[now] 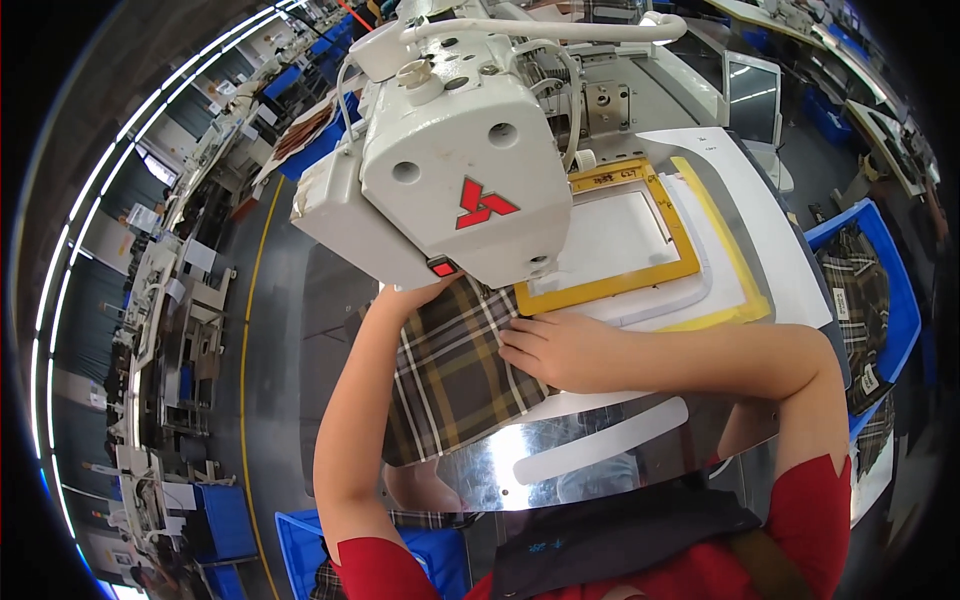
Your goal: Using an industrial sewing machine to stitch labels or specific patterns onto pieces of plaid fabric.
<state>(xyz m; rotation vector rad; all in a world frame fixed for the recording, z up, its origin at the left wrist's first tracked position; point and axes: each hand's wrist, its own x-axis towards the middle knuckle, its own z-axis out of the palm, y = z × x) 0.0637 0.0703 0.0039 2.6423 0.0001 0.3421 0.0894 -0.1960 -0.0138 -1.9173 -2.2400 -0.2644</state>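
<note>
Two bare hands on one plaid cloth, which lies in front of and partly under the white sewing machine head, lower edge over a shiny metal plate. Left hand is at the cloth's upper edge, fingers hidden by the head; can't tell if it's pinching or just pressing. Right hand lies on the cloth's right side, fingers extended, not clenched. Yellow frame sits just above the right hand, right of the head. Blue bin at far right holds more plaid pieces.
</note>
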